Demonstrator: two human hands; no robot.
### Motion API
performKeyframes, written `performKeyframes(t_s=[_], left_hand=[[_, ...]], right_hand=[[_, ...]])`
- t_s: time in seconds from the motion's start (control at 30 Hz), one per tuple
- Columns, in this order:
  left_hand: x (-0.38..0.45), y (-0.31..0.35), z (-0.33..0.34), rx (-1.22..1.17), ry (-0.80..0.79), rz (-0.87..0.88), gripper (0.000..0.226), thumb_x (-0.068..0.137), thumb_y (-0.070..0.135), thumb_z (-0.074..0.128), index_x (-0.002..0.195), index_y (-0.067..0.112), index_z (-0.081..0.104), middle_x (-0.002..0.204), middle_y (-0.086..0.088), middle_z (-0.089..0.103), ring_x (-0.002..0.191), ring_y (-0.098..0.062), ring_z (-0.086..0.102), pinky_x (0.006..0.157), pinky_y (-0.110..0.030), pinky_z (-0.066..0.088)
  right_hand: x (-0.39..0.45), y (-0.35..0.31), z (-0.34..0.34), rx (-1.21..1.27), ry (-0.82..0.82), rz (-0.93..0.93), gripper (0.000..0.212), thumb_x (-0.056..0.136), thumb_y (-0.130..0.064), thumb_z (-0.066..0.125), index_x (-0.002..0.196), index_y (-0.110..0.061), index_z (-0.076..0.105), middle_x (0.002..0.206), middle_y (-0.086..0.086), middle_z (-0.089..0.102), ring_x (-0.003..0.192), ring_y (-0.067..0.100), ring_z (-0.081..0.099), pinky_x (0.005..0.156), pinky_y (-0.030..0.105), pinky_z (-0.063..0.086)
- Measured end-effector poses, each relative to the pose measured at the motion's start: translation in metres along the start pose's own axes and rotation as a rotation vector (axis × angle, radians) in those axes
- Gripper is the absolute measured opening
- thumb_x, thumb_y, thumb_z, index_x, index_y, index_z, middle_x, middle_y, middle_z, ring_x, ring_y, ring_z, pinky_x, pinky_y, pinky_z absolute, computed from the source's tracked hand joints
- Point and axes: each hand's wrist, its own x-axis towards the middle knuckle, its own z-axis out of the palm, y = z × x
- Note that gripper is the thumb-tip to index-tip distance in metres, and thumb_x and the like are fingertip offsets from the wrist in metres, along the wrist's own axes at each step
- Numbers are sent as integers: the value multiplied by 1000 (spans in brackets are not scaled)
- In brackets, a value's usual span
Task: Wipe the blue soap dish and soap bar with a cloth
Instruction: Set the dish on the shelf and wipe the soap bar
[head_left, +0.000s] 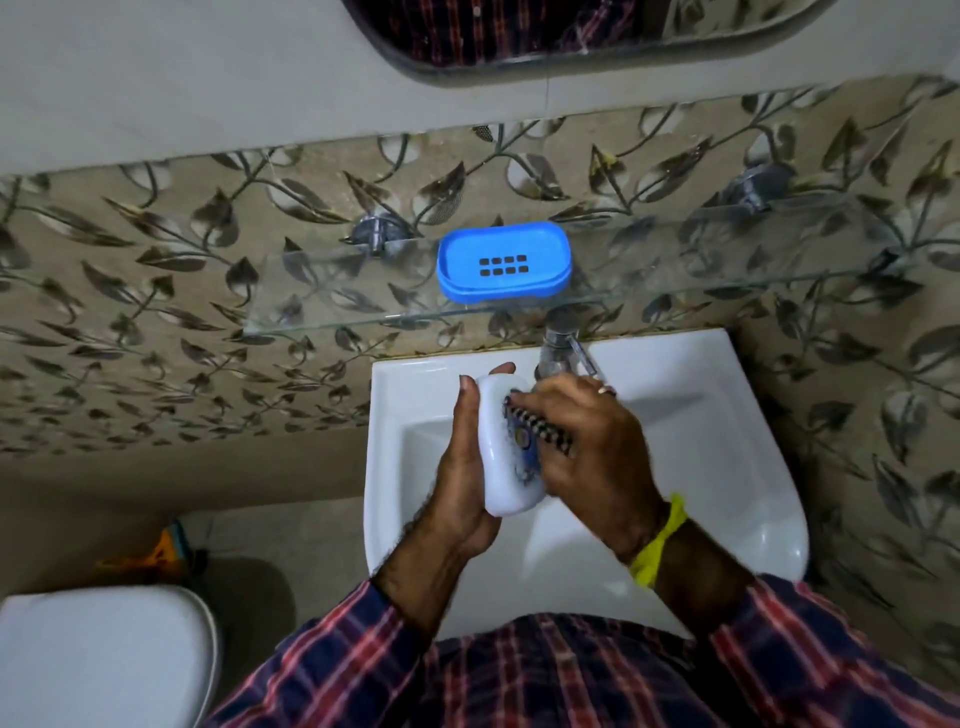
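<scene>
- Wall (156, 322): leaf-patterned tile fills the upper field; a mirror (519, 36) edge shows at 12 o'clock.
- Sink (727, 467): white basin at centre, with the tap (558, 343) at its 12 o'clock rim.
- Toilet (98, 654): white lid at 8 o'clock of the sink.
- Shelf (337, 291): clear glass, fixed to the wall above the sink.
- Right hand (597, 452): reaches in from 5 o'clock, palm down over the basin, a yellow band (660, 540) on the wrist; the fingers are curled and press a cloth against the soap.
- Left hand (462, 493): reaches in from 7 o'clock, palm turned toward the right hand; fingers and thumb are closed round the soap, thumb tip at its 11 o'clock corner, a fingertip showing past its 12 o'clock end.
- Dish (504, 262): blue, oval, empty, with two rows of drain slots; it stands on the shelf at 12 o'clock of the hands, well apart from them.
- Soap (498, 457): white rounded bar, held lengthwise over the basin, cradled in the left hand, its 3 o'clock side covered by the right fingers.
- Cloth (535, 431): dark, patterned, mostly hidden under the right fingers, touching the soap.
</scene>
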Motion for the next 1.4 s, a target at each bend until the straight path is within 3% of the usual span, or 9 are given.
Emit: performKeyframes(t_s=[0.3, 0.43, 0.57, 0.7, 0.87, 0.97, 1.07, 1.23, 1.4], left_hand=[[8, -5, -2, 64, 85, 79, 55, 97, 61, 41, 144, 35, 53, 134, -12, 67, 117, -28, 68, 96, -43, 56], [11, 3, -4, -3, 77, 125, 59, 84, 65, 51, 117, 24, 76, 100, -13, 71, 89, -25, 71, 87, -39, 57], [13, 0, -5, -45, 149, 138, 64, 86, 66, 48, 132, 25, 67, 102, -13, 67, 93, -24, 64, 100, -42, 47], [16, 7, -7, -29, 144, 180, 69, 96, 69, 32, 111, 18, 77, 98, -13, 74, 89, -24, 71, 87, -42, 55], [18, 2, -5, -21, 118, 128, 86, 95, 72, 20, 87, 15, 85, 96, -7, 79, 93, -21, 73, 98, -39, 47], [18, 3, -7, -40, 105, 177, 72, 96, 68, 26, 102, 23, 82, 106, -7, 77, 100, -24, 72, 97, -43, 50], [13, -7, -8, -27, 139, 174, 63, 96, 68, 35, 132, 23, 62, 109, -8, 77, 103, -25, 72, 94, -44, 56], [14, -2, -6, 24, 56, 178, 70, 93, 67, 30, 112, 22, 79, 118, -12, 75, 110, -24, 72, 104, -44, 51], [12, -7, 0, 57, 75, 128, 65, 100, 62, 34, 132, 17, 67, 130, -12, 69, 115, -26, 69, 92, -37, 58]], right_hand=[[-10, 0, -2, 24, -11, -10, 35, 73, 3, 62, 105, -8, 75, 102, 10, 71, 93, 33, 68, 78, 40, 57], [-36, -3, -1, 3, -67, -157, 31, 80, 1, 61, 106, -10, 74, 103, 6, 71, 95, 30, 67, 80, 37, 57], [-29, 3, -3, 38, -61, -63, 36, 74, 7, 67, 104, -11, 76, 102, 5, 71, 97, 30, 68, 79, 39, 57], [-40, 1, -5, -9, -68, -182, 33, 78, 5, 62, 104, -11, 75, 102, 5, 71, 94, 31, 68, 75, 39, 56], [-20, 0, -7, -26, 3, -89, 37, 71, 8, 65, 100, -12, 76, 101, 4, 71, 91, 31, 67, 77, 35, 54], [-36, 1, -6, -17, -30, -151, 35, 75, 8, 61, 101, -13, 75, 100, 4, 71, 93, 30, 67, 78, 36, 54], [-28, 6, -8, -38, 23, 28, 39, 70, 9, 65, 100, -12, 77, 96, 4, 72, 92, 32, 68, 76, 37, 55], [-30, -3, -2, -23, 4, -160, 33, 77, 7, 65, 103, -11, 76, 93, 6, 70, 87, 30, 65, 75, 34, 55], [0, 1, 1, -24, 116, 103, 40, 69, 5, 61, 103, -10, 76, 89, 9, 69, 84, 34, 66, 73, 38, 56]])
